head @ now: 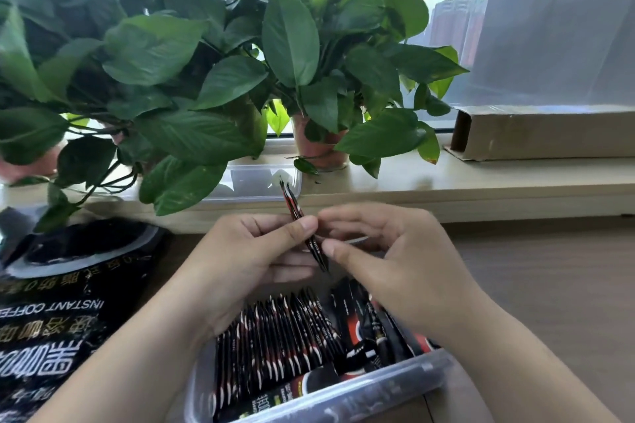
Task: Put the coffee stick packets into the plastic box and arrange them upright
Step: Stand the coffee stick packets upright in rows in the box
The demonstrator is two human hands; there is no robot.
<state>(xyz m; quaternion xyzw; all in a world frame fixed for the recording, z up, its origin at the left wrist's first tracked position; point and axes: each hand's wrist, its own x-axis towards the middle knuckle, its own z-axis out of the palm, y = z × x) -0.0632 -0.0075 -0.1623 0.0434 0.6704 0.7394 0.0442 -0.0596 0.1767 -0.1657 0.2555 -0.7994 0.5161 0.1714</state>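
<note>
A clear plastic box (347, 398) stands at the bottom centre. A row of several black-and-red coffee stick packets (275, 343) stands on edge in its left part; other packets (374, 323) lie loose and slanted on the right. Above the box, my left hand (247, 257) and my right hand (388, 251) both pinch a small bunch of packets (302, 227), seen edge-on and tilted, its top end pointing away from me. My fingers cover the lower part of the bunch.
A large black instant-coffee bag (58, 306) lies open at the left. The box's clear lid (261, 182) rests on the windowsill under potted plants (192, 55). A long cardboard box (546, 134) lies on the sill at right. Wooden tabletop (556, 278) extends to the right.
</note>
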